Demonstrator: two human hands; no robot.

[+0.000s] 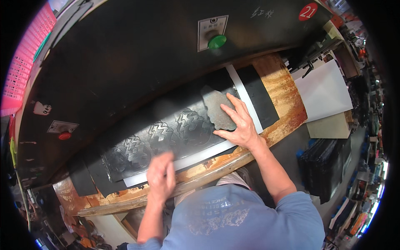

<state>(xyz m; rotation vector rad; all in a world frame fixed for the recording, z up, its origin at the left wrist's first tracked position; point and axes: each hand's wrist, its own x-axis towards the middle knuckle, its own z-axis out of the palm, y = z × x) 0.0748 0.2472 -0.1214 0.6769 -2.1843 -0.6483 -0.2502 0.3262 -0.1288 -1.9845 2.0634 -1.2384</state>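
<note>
My right hand point(239, 125) grips a flat grey plate point(219, 109) with a wavy left edge, thumb at its lower edge and fingers along its right side. The plate lies on a shiny black sheet point(164, 143), which bears several wavy-edged outlines to the plate's left. My left hand point(161, 177) is over the board's front edge, curled into a loose fist and slightly blurred by motion; I see nothing in it. Beneath the black sheet, a white sheet point(187, 155) shows as a border along the front and right.
A worn wooden board point(285, 89) carries the sheets. Over its far side hangs a large black machine head point(125, 54) with a green button point(217, 41) and a red button point(64, 136). White paper point(327, 91) and a black stack point(321, 166) are at right, a pink basket point(29, 54) far left.
</note>
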